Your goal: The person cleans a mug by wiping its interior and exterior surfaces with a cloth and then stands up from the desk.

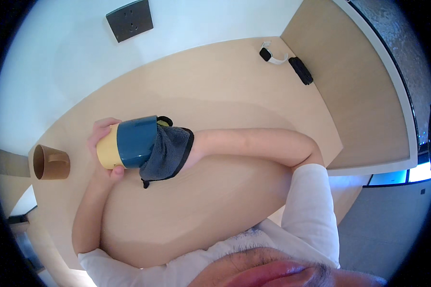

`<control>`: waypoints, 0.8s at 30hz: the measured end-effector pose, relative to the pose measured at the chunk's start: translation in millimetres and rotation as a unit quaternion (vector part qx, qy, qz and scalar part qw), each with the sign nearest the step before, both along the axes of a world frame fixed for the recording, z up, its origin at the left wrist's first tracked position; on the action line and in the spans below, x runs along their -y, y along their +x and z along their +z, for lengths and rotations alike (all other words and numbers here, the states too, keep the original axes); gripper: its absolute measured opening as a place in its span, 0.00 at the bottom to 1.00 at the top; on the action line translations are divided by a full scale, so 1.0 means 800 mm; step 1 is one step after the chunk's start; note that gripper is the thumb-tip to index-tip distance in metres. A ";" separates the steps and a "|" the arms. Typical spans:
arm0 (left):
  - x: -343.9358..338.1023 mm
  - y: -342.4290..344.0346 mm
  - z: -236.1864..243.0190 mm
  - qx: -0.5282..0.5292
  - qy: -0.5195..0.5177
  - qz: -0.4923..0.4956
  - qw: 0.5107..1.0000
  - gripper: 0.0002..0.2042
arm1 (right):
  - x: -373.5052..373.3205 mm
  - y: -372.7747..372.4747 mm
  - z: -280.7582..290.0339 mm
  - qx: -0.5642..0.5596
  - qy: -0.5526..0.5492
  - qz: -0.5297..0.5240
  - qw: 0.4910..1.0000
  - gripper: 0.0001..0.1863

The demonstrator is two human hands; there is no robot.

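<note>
one person (244, 260); left hand (95, 141) gripping one cup (136, 141); right hand (194, 154) under one cloth (167, 153), grip unclear

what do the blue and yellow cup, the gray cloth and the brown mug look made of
Cup: perhaps glazed ceramic or coated metal; the smooth blue part has a sheen.
Cloth: likely microfiber, matte and soft, judging by its fuzzy surface and loose folds.
Mug: smooth, low-sheen brown; ceramic or plastic, can't tell.
</note>
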State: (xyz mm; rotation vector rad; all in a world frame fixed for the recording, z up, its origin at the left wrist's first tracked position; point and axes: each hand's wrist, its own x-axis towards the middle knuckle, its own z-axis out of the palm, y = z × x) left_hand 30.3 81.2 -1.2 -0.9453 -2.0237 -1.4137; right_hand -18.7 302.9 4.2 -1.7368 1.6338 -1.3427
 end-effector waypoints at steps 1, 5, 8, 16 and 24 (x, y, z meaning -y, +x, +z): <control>0.000 0.001 0.000 0.003 0.000 0.001 1.000 0.36 | 0.000 0.001 0.000 -0.001 0.000 0.000 1.000 0.09; 0.005 -0.002 -0.002 -0.006 -0.002 -0.001 1.000 0.35 | 0.000 0.004 -0.001 -0.008 -0.006 0.003 1.000 0.09; 0.001 -0.004 -0.003 -0.001 0.000 -0.004 1.000 0.36 | -0.002 0.005 -0.001 -0.013 -0.007 -0.002 1.000 0.09; -0.003 -0.003 -0.002 0.010 0.009 0.002 1.000 0.35 | -0.003 0.005 -0.001 -0.021 -0.017 -0.002 1.000 0.09; -0.002 0.000 -0.003 -0.003 0.016 -0.004 1.000 0.34 | -0.005 0.006 -0.009 -0.027 -0.030 -0.003 0.999 0.09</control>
